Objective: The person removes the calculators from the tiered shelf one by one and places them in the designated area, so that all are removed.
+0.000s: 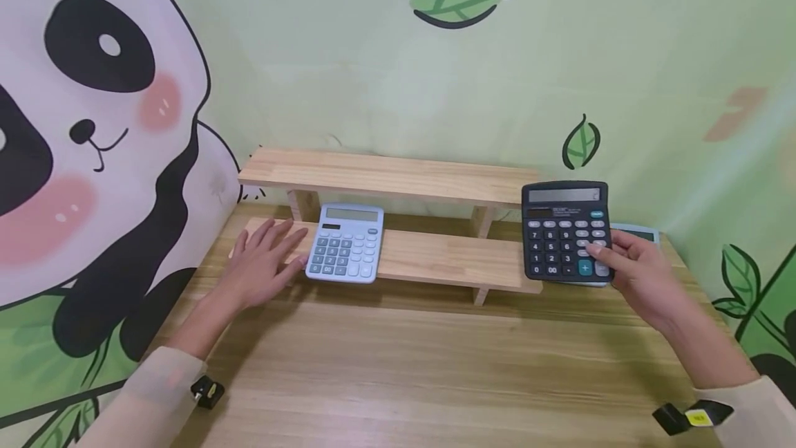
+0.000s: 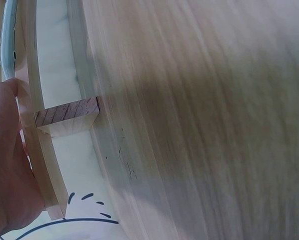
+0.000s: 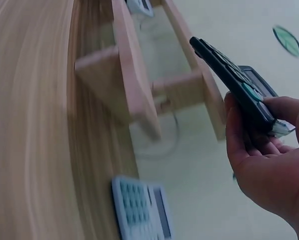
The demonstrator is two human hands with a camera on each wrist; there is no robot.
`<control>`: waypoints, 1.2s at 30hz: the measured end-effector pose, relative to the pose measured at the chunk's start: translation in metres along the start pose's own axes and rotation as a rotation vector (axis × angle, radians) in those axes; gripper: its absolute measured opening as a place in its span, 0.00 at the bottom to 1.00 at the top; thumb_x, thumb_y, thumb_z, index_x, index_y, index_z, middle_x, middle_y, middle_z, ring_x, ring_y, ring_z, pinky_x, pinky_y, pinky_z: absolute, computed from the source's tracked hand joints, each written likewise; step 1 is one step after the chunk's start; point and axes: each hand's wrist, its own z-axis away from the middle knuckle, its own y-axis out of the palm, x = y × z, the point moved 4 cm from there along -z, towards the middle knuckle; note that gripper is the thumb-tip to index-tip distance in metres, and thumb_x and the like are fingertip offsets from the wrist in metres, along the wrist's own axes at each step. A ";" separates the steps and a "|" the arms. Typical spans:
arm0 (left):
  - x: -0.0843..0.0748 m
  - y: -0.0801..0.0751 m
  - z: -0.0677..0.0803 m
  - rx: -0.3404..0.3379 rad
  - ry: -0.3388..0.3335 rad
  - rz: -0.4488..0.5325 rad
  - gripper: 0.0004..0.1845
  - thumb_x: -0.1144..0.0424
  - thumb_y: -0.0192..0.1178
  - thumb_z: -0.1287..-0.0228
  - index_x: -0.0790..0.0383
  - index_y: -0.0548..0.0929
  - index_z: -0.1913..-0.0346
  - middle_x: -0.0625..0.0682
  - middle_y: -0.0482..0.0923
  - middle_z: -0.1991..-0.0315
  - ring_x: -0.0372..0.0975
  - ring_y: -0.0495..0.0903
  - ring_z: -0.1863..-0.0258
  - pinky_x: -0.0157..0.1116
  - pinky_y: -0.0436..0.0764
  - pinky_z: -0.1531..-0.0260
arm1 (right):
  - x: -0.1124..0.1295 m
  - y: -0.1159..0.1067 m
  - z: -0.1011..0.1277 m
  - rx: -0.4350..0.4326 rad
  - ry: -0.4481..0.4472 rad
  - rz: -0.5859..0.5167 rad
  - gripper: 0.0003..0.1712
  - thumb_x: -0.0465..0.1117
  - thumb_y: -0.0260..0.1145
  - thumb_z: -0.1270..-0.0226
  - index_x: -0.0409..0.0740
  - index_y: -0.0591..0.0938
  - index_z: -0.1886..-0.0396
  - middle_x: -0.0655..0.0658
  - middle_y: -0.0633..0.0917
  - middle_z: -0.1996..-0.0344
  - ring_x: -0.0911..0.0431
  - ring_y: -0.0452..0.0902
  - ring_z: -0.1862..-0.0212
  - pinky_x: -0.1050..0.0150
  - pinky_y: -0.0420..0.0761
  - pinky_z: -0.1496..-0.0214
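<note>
Smooth grained wooden shelf (image 1: 435,254), wooden tabletop (image 1: 398,365), matt black plastic calculator (image 1: 566,234), pale-blue plastic calculator (image 1: 345,243), cloth-like backdrop (image 1: 336,54)

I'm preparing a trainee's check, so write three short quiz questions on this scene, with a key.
1. The right hand holds: (a) nothing, (b) a black calculator, (c) the upper shelf.
2. True or false: the left hand is on the upper shelf.
3. How many calculators show in the head view?

Key: 1. b. 2. False; it is at the lower shelf. 3. Three: the black calculator, a pale blue calculator, a partly hidden calculator.
</note>
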 end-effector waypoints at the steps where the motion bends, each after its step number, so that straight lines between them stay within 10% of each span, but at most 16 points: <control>1: 0.000 0.000 0.000 0.000 0.001 -0.001 0.37 0.30 0.37 0.29 0.42 0.60 0.23 0.53 0.53 0.22 0.55 0.43 0.23 0.67 0.40 0.31 | -0.002 -0.007 0.003 0.010 -0.003 -0.015 0.18 0.40 0.62 0.26 0.41 0.75 0.41 0.50 0.88 0.53 0.59 0.86 0.55 0.66 0.84 0.53; 10: -0.001 0.000 -0.001 0.007 -0.005 0.008 0.36 0.31 0.38 0.28 0.42 0.60 0.23 0.53 0.52 0.22 0.55 0.42 0.22 0.67 0.38 0.31 | -0.018 -0.059 0.024 -0.027 0.114 0.062 0.17 0.41 0.61 0.25 0.45 0.70 0.42 0.57 0.86 0.54 0.64 0.83 0.54 0.70 0.83 0.53; 15: -0.001 -0.002 -0.001 0.002 -0.005 0.012 0.36 0.32 0.38 0.28 0.42 0.60 0.23 0.53 0.52 0.22 0.55 0.42 0.22 0.67 0.37 0.31 | -0.046 -0.076 0.030 -0.034 0.207 0.111 0.32 0.42 0.61 0.25 0.30 0.61 0.32 0.58 0.86 0.57 0.63 0.84 0.55 0.67 0.84 0.54; 20: -0.001 -0.003 -0.001 -0.002 -0.005 0.012 0.36 0.32 0.38 0.28 0.42 0.60 0.23 0.53 0.52 0.22 0.55 0.42 0.22 0.67 0.37 0.31 | -0.079 -0.082 0.032 -0.053 0.301 0.181 0.46 0.43 0.61 0.25 0.18 0.46 0.28 0.61 0.84 0.60 0.64 0.83 0.57 0.67 0.84 0.54; 36: -0.001 -0.001 0.001 -0.014 0.009 0.000 0.36 0.32 0.38 0.27 0.43 0.62 0.23 0.54 0.54 0.23 0.57 0.46 0.23 0.68 0.41 0.32 | -0.109 -0.081 0.033 -0.034 0.409 0.310 0.45 0.49 0.61 0.25 0.22 0.53 0.27 0.59 0.83 0.57 0.65 0.80 0.55 0.65 0.83 0.51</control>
